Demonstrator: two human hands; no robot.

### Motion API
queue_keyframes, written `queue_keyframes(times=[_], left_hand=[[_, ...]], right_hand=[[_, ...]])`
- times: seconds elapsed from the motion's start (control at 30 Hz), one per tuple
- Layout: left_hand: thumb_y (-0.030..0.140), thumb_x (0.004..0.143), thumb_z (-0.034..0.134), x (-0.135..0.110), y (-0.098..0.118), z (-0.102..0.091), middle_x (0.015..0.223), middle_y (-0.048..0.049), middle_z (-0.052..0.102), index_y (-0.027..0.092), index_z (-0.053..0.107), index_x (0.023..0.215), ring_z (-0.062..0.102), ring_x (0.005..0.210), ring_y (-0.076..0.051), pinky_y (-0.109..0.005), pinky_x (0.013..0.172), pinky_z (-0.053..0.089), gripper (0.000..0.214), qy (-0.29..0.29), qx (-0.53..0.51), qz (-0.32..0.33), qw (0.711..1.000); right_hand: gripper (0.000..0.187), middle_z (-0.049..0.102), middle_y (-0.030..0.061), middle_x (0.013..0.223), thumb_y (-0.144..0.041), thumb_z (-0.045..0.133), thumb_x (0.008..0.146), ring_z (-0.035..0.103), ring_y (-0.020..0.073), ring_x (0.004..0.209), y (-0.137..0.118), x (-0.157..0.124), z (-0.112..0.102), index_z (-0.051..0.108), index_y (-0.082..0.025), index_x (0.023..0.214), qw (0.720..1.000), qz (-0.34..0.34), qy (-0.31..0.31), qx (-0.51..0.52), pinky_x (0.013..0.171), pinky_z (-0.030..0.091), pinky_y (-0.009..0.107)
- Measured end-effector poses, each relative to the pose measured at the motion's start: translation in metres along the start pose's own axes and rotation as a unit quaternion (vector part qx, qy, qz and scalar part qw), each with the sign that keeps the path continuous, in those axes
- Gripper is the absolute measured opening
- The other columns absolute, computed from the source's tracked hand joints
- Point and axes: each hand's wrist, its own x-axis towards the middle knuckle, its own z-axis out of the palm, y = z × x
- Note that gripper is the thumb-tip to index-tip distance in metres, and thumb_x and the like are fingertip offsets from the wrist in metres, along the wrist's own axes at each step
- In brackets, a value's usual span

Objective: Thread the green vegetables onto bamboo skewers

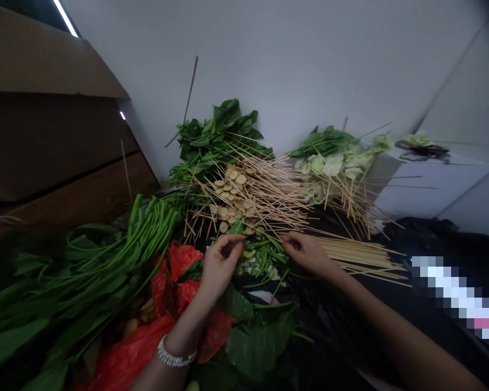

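Note:
My left hand (220,263) is closed in a pinch on a folded green leaf (236,228) just in front of a heap of skewered food. My right hand (307,252) is closed too, its fingers pinched by a thin bamboo skewer beside the chopped green stems (263,258). Between and behind the hands lies a pile of skewers threaded with pale round slices (234,198). A bundle of bare bamboo skewers (358,255) lies to the right of my right hand. A beaded bracelet (175,355) is on my left wrist.
Long green stalks with leaves (118,250) fill the left side over a red plastic bag (179,293). Leafy greens (220,136) are heaped at the back against a white wall; skewered cabbage pieces (338,165) lie at back right. A white surface (427,179) stands at right.

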Motion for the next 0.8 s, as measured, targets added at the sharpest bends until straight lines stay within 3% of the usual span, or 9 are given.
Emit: queue_keyframes(times=[0.3, 0.4, 0.5, 0.57, 0.7, 0.8], left_hand=[[0.032, 0.076, 0.066, 0.004, 0.001, -0.004, 0.085, -0.0047, 0.069, 0.016, 0.070, 0.093, 0.063, 0.077, -0.017, -0.026, 0.071, 0.047, 0.024, 0.013, -0.028, -0.004, 1.000], [0.031, 0.076, 0.066, 0.003, 0.002, -0.003, 0.084, -0.0042, 0.069, 0.015, 0.071, 0.092, 0.062, 0.076, -0.016, -0.025, 0.070, 0.046, 0.023, 0.009, -0.014, 0.000, 1.000], [0.030, 0.075, 0.066, 0.003, 0.003, 0.000, 0.080, -0.0030, 0.068, 0.016, 0.072, 0.090, 0.059, 0.070, -0.015, -0.024, 0.065, 0.045, 0.022, 0.007, 0.002, 0.003, 1.000], [0.030, 0.075, 0.066, 0.003, 0.004, 0.001, 0.078, -0.0026, 0.067, 0.016, 0.072, 0.089, 0.058, 0.068, -0.014, -0.024, 0.064, 0.044, 0.021, 0.009, 0.002, 0.001, 1.000], [0.031, 0.075, 0.065, 0.002, 0.004, 0.002, 0.077, -0.0031, 0.068, 0.016, 0.072, 0.089, 0.060, 0.070, -0.015, -0.025, 0.065, 0.045, 0.020, 0.007, -0.003, -0.005, 1.000], [0.032, 0.076, 0.065, 0.001, 0.004, 0.002, 0.077, -0.0035, 0.068, 0.016, 0.072, 0.090, 0.060, 0.070, -0.016, -0.025, 0.064, 0.046, 0.022, 0.003, 0.000, -0.007, 1.000]], right_hand=[[0.021, 0.063, 0.0004, 0.070, -0.032, 0.050, 0.086, 0.051, 0.0129, 0.061, 0.007, 0.000, -0.028, 0.065, -0.018, 0.082, 0.999, 0.013, 0.010, 0.040, 0.060, 0.034, 0.024], [0.019, 0.063, -0.0010, 0.069, -0.032, 0.054, 0.084, 0.052, 0.0119, 0.062, 0.002, -0.003, -0.040, 0.066, -0.017, 0.082, 0.990, -0.018, -0.091, 0.104, 0.059, 0.036, 0.023], [0.016, 0.061, -0.0022, 0.068, -0.030, 0.059, 0.082, 0.052, 0.0112, 0.061, -0.012, -0.010, -0.049, 0.067, -0.017, 0.084, 0.956, -0.059, -0.240, 0.161, 0.056, 0.037, 0.021], [0.013, 0.060, -0.0029, 0.068, -0.027, 0.062, 0.081, 0.052, 0.0108, 0.061, -0.024, -0.017, -0.051, 0.068, -0.017, 0.087, 0.938, -0.085, -0.299, 0.154, 0.056, 0.037, 0.021], [0.024, 0.065, 0.0000, 0.086, -0.014, 0.065, 0.074, 0.058, 0.0133, 0.076, -0.044, -0.031, -0.044, 0.069, -0.022, 0.097, 0.925, -0.178, -0.332, 0.054, 0.067, 0.041, 0.022], [0.030, 0.065, 0.0040, 0.100, -0.015, 0.064, 0.071, 0.060, 0.0168, 0.083, -0.052, -0.041, -0.034, 0.068, -0.022, 0.100, 0.917, -0.207, -0.340, -0.032, 0.068, 0.041, 0.025]])
